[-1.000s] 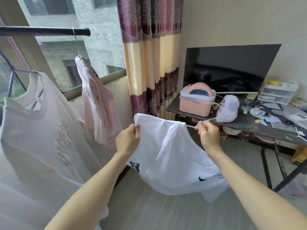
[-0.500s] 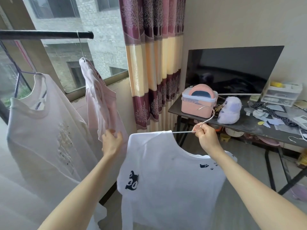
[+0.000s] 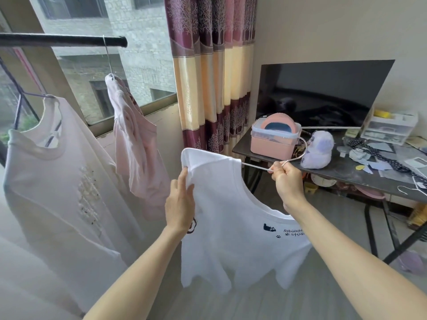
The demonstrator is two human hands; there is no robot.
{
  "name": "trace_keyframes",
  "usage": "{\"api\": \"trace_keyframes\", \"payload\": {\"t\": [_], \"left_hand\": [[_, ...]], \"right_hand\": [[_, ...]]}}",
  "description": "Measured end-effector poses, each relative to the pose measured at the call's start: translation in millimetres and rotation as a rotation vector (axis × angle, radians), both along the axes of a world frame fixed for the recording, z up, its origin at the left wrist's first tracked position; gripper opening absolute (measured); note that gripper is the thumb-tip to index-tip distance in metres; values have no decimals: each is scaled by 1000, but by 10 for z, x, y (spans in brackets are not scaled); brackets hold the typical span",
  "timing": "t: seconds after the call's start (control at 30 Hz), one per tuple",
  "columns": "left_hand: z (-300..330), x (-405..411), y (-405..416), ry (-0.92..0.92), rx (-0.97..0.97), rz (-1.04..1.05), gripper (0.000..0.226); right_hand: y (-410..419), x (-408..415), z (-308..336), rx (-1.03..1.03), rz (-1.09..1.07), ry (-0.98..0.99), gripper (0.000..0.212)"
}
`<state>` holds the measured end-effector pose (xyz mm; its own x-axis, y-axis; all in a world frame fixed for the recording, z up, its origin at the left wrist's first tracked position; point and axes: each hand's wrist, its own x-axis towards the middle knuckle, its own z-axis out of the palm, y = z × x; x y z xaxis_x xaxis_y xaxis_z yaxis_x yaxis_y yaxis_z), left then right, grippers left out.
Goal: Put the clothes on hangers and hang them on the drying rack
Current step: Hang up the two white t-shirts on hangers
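My right hand is clenched around the wire hanger near its hook, at about three o'clock from the white tee. One hanger arm runs into the tee's shoulder, and the tee droops below, in front of me. My left hand lies flat against the tee's shoulder at nine o'clock, fingers straight; it seems to pinch the fabric, though I can't be sure. The rod at eleven o'clock carries a pink top.
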<state>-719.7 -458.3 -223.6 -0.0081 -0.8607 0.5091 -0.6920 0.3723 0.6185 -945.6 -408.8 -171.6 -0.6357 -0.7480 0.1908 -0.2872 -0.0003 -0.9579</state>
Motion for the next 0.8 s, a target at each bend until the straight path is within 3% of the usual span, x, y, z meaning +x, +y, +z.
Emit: {"api": "trace_keyframes", "payload": {"t": [0.07, 0.13, 0.27, 0.4, 0.57, 0.63, 0.73, 0.8], "left_hand": [[80, 69, -113, -40, -111, 38, 25], [192, 199, -220, -16, -114, 152, 23], [232, 486, -317, -152, 156, 291, 29], [83, 380, -312, -154, 358, 103, 32], [149, 129, -144, -33, 268, -257, 30], [161, 49, -94, -173, 251, -368, 34], [90, -89, -60, -444, 140, -340, 36], [85, -181, -41, -477, 48, -335, 27]], "right_hand": [[22, -87, -36, 28, -16, 47, 32], [67, -223, -77, 97, -3, 131, 29], [140, -390, -101, 133, 48, 212, 35], [87, -256, -78, 118, 163, 170, 32], [70, -153, -109, 163, 200, 241, 30], [65, -142, -90, 163, 210, 281, 33], [80, -112, -61, 151, 217, 317, 36], [110, -95, -45, 136, 252, 333, 38]]}}
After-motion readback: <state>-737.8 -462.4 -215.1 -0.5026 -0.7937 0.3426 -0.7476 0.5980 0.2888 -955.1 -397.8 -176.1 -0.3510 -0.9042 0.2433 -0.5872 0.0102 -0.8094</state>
